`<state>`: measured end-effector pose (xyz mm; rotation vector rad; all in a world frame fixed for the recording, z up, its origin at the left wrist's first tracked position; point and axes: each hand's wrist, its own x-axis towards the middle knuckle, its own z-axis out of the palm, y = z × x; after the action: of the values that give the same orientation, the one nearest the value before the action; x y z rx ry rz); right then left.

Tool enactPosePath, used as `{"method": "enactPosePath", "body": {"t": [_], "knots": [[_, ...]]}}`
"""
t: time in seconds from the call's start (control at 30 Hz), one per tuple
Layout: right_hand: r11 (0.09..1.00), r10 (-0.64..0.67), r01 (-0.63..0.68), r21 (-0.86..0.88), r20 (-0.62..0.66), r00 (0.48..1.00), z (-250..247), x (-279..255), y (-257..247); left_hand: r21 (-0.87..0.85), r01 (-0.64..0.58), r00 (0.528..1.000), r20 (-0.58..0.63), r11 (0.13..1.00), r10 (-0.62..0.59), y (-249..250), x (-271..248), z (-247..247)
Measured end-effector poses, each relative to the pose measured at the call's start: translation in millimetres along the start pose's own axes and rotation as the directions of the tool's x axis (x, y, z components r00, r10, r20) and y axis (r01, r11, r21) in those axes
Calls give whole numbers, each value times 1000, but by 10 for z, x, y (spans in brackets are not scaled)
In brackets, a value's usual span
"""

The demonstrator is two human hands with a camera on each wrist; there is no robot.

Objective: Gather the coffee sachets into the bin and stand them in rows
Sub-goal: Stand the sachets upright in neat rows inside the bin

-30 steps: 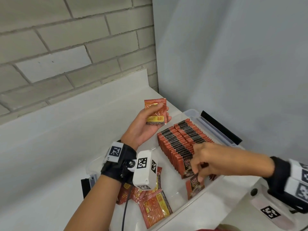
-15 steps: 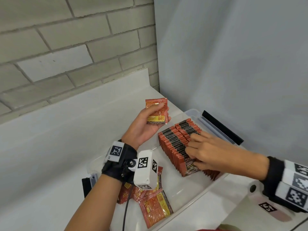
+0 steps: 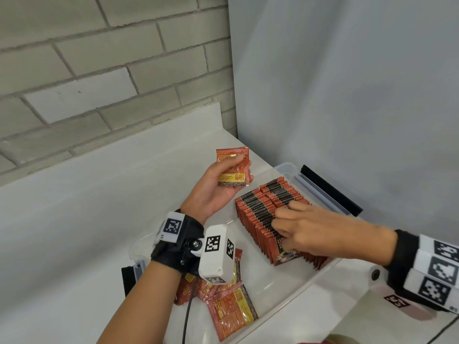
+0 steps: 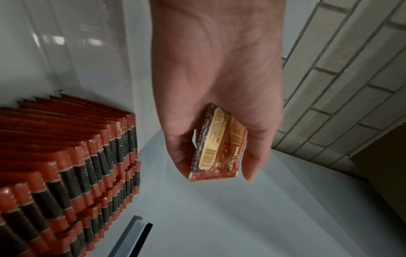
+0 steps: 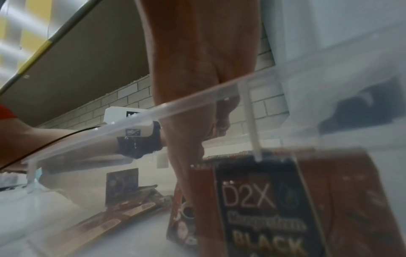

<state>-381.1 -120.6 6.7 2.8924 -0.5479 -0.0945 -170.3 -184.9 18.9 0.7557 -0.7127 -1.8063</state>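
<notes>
My left hand [image 3: 218, 192] is raised over the bin's far edge and grips a small stack of red coffee sachets [image 3: 233, 167], thumb across the front; the same stack [image 4: 219, 144] shows in the left wrist view. Inside the clear plastic bin [image 3: 285, 167] stand two tight rows of sachets [image 3: 260, 209]. My right hand [image 3: 305, 232] lies on the near end of these rows, fingers curled over the tops, thumb down the face of the front sachet [image 5: 263, 208]. Several loose sachets [image 3: 231, 311] lie flat at the bin's near left end.
The bin sits on a white counter [image 3: 87, 219] in a corner, with a brick wall behind and a grey panel to the right. Black lid latches [image 3: 330, 192] stick out at both ends. The bin floor between the rows and the loose pile is bare.
My right hand stood a sachet against the front of the row, then slid up onto the tops of the rows. The left hand kept its stack nearly still.
</notes>
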Motion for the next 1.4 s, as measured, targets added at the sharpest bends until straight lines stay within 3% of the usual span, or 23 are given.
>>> {"method": "enactPosePath", "body": {"t": [0.37, 0.53, 0.63, 0.7, 0.8, 0.9, 1.03, 1.13, 1.3, 1.4], "knots": [[1000, -4, 2, 25, 80, 997, -38, -18, -1, -6, 18, 1000, -24, 1000, -18, 12, -7, 8], [953, 33, -77, 294, 151, 988, -87, -30, 52, 7, 33, 999, -43, 999, -32, 8, 18, -6], [789, 190, -238, 567, 143, 971, -162, -17, 113, 4, 43, 999, -31, 999, -43, 4, 25, -10], [650, 376, -328, 686, 86, 923, -224, 27, 141, 1, 49, 999, -15, 999, -49, 1, 27, -3], [405, 646, -391, 827, 44, 762, -258, 142, 202, 12, 60, 998, 13, 998, -60, -13, 20, 11], [198, 768, -369, 908, 90, 634, -259, 276, 268, 38, 69, 995, 74, 997, -72, -27, 6, 6], [46, 764, -234, 971, 117, 635, -271, 414, 251, 162, 44, 967, 242, 986, -83, -41, -11, -4], [85, 805, -149, 985, 20, 592, -319, 411, 255, 206, 7, 952, 298, 979, -69, -49, -21, -13], [271, 865, -42, 962, -224, 450, -373, 303, 285, 149, 65, 966, 237, 987, -100, -10, -4, -6], [390, 845, -57, 919, -332, 418, -346, 260, 262, 131, 106, 967, 217, 986, -133, -26, 3, -1]]}}
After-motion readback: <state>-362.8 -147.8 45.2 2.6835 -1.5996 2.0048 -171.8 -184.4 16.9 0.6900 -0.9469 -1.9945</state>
